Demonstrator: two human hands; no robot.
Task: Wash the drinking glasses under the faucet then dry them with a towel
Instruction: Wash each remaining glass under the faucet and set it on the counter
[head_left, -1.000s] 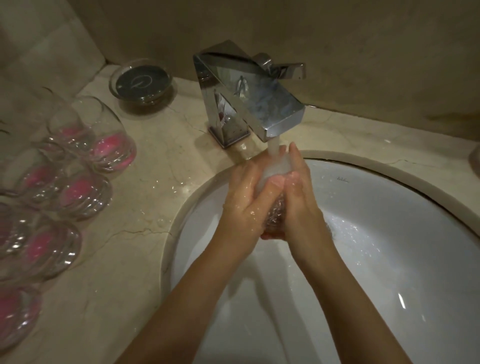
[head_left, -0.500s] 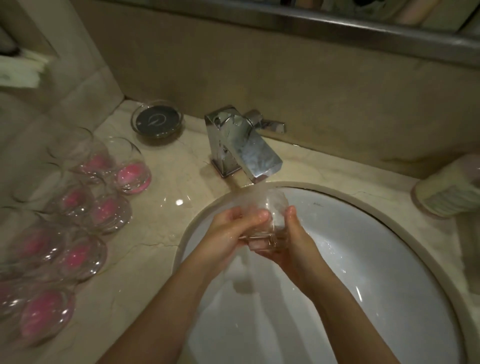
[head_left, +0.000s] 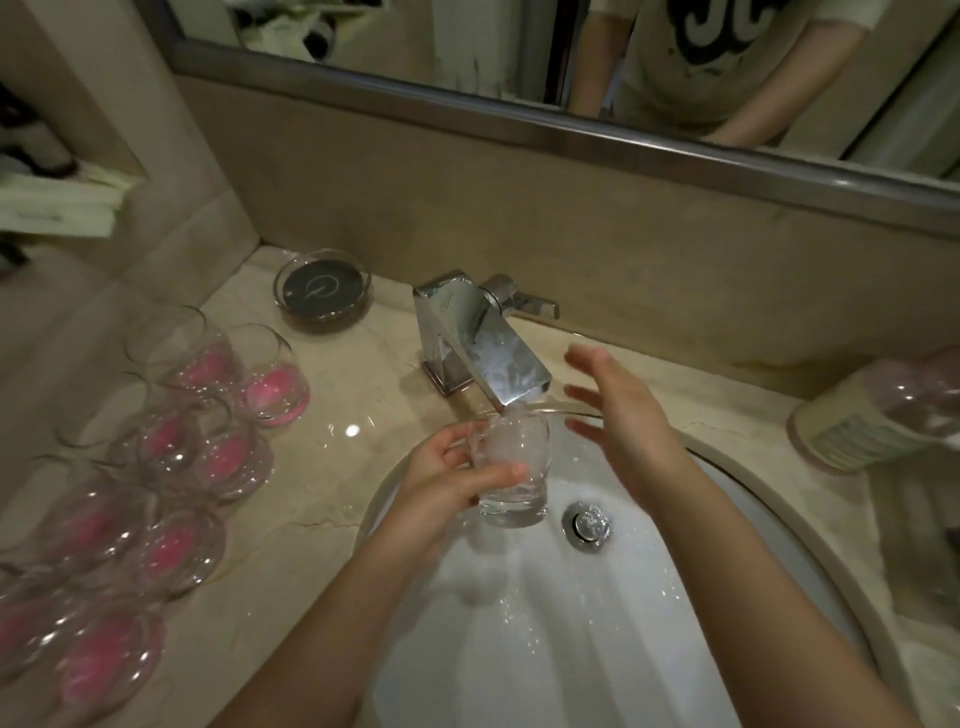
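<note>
Holding the clear cylindrical drinking glass (head_left: 511, 467) upright beneath the chrome faucet (head_left: 483, 353), the left hand (head_left: 447, 478) keeps its grip clamped; right hand (head_left: 618, 410), fingers spread, hovers just beside.

left hand (head_left: 447, 480) has its grip curled closed, thumb across the front; right hand (head_left: 621, 410) hangs open, fingers spread.

Beige wall (head_left: 597, 218), framed mirror (head_left: 467, 47), marble counter (head_left: 322, 499), dim light

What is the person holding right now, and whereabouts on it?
The left hand grips a clear drinking glass around its side wall. The right hand holds nothing.
</note>
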